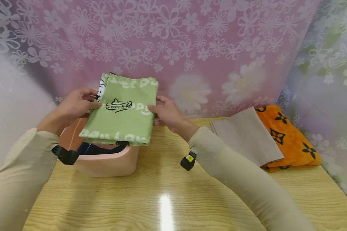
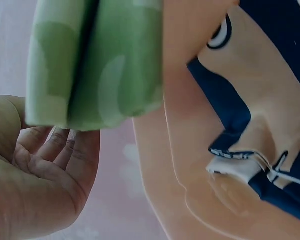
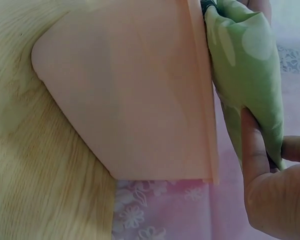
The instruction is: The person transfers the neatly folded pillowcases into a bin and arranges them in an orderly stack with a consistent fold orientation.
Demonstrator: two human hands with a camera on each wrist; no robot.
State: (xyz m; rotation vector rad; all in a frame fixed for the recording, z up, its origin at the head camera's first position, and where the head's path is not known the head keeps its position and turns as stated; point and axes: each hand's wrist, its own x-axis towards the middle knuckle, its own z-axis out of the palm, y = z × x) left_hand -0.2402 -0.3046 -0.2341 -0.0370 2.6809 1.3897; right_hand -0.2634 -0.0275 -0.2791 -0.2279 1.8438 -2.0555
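Observation:
A folded green cloth [image 1: 118,123] with white lettering and a black line drawing is held up over a pink plastic bin [image 1: 112,166]. My left hand [image 1: 78,104] grips its left edge, thumb on top and fingers beneath. On the opposite edge, my right hand [image 1: 172,115] pinches the cloth between thumb and fingers. The right wrist view shows the folded layers of the green cloth [image 3: 247,55] bulging beside the bin's rim. Inside the bin lies a navy and beige printed fabric [image 2: 270,100], partly hidden from the head view by the green cloth.
At the right of the wooden table [image 1: 162,183], a folded greyish-beige cloth [image 1: 245,136] overlaps an orange cloth [image 1: 289,134] with black motifs. A pink floral curtain [image 1: 173,48] hangs behind the table. Another pale floral curtain [image 1: 332,96] borders the right side.

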